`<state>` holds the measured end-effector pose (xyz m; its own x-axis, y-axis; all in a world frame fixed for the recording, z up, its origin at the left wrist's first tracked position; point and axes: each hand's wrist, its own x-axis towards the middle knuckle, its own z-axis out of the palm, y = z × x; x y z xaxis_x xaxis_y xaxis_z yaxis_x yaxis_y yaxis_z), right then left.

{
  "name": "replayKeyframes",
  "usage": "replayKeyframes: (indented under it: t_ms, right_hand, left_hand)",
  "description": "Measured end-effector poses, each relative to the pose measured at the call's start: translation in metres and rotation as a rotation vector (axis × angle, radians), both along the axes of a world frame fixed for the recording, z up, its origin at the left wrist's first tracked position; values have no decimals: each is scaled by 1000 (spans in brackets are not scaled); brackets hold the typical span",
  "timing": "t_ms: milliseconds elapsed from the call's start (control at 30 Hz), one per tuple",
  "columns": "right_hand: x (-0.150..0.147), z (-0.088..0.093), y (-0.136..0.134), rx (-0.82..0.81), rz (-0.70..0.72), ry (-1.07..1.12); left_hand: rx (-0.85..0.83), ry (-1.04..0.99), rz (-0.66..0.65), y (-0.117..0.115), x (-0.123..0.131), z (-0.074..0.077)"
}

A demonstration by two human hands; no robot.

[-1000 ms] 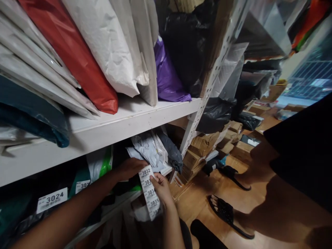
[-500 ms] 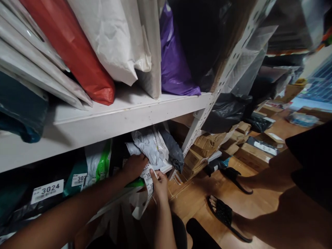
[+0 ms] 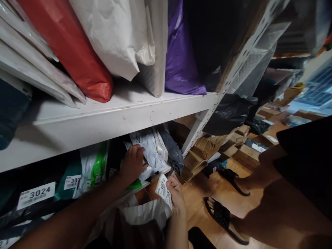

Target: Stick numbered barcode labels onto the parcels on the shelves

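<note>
My left hand (image 3: pixel 133 164) reaches in under the shelf. Its fingers lie against a pale grey plastic mailer bag (image 3: pixel 149 148), thumb apart from the others. My right hand (image 3: pixel 176 192) pinches a strip of white printed number labels (image 3: pixel 164 189) between thumb and fingers, just in front of the lower shelf's edge. The strip's pale paper tail hangs in a curve down to the left. A dark grey mailer bag (image 3: pixel 171 150) stands to the right of the pale one. Left of my left hand are a green bag (image 3: pixel 99 162) and a black one labelled 3024 (image 3: pixel 36 195).
Above, a white shelf (image 3: pixel 124 116) carries red (image 3: pixel 75 55), white and purple (image 3: pixel 181 65) packages. A perforated metal post (image 3: pixel 220 93) stands at its right end. Cardboard boxes (image 3: pixel 197 159) lie on the wooden floor. Another person's legs and black sandals (image 3: pixel 220 214) are at right.
My right hand has drawn the label strip to the right and down, away from my left hand. The left hand's fingers have moved apart, onto the pale bag. The view has shifted slightly.
</note>
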<state>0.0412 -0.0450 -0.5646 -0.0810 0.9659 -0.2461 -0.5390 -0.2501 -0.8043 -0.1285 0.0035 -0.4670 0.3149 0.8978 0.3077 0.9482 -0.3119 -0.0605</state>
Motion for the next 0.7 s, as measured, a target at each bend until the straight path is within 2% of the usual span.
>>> replayKeyframes:
  t_ms: [67, 133, 200, 267, 367, 433, 467, 533, 600, 700]
  right_hand:
    - [-2, 21, 7, 76, -32, 51]
    - [-2, 49, 17, 191, -5, 71]
    - [1, 80, 32, 287, 90, 14]
    - [3, 108, 52, 342, 246, -158]
    - [0, 131, 84, 440, 595, -567]
    - [-4, 131, 98, 549, 721, -759]
    - [-5, 127, 101, 601, 716, -813]
    - [-5, 114, 103, 659, 592, -887]
    - [-2, 99, 99, 640, 448, -938]
    - [8, 81, 91, 586, 385, -880]
  left_hand:
    - [67, -7, -266, 6, 0, 1]
    - [-13, -36, -430, 13, -4, 1]
    - [-109, -103, -466, 19, -11, 0]
    - [-187, -136, -480, 23, -21, 0]
    - [-254, -82, -491, 23, -35, -1]
    - [-238, -39, -514, 23, -42, -1]
    - [-220, -38, -530, 24, -44, 0]
    - [-202, -108, -539, 25, -46, 2]
    - [-209, -206, -517, 27, -45, 3]
    - [-233, -261, -506, 30, -44, 2]
